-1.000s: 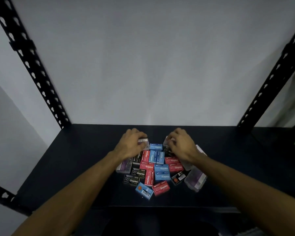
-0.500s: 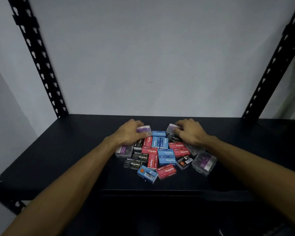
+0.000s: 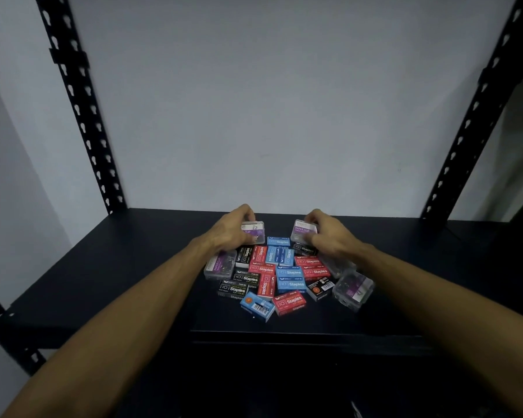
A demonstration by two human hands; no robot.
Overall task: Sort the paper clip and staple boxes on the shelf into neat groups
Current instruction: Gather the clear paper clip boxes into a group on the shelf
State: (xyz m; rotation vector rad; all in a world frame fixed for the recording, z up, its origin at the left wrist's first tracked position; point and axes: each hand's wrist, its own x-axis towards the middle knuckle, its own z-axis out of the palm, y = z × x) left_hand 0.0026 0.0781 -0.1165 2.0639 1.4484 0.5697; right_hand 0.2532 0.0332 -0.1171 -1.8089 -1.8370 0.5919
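Note:
A jumbled pile of several small staple boxes in red (image 3: 289, 302), blue (image 3: 290, 278) and black (image 3: 242, 280) lies mid-shelf on the black shelf board (image 3: 133, 267). Clear plastic paper clip boxes with purple labels sit around the pile. My left hand (image 3: 233, 229) grips one clear paper clip box (image 3: 255, 232) at the pile's far left. My right hand (image 3: 326, 233) grips another clear paper clip box (image 3: 303, 232) at the far right. More clear boxes lie at the left edge (image 3: 219, 265) and the right edge (image 3: 354, 289) of the pile.
Black perforated uprights rise at the back left (image 3: 82, 107) and back right (image 3: 474, 116) of the shelf. A white wall (image 3: 269, 101) closes the back. The shelf's front edge (image 3: 299, 337) runs just below the pile, with dark space underneath.
The view has shifted slightly upward. Both hands have stayed at the far corners of the pile, each closing on a clear paper clip box and drawing it a little away from the pile.

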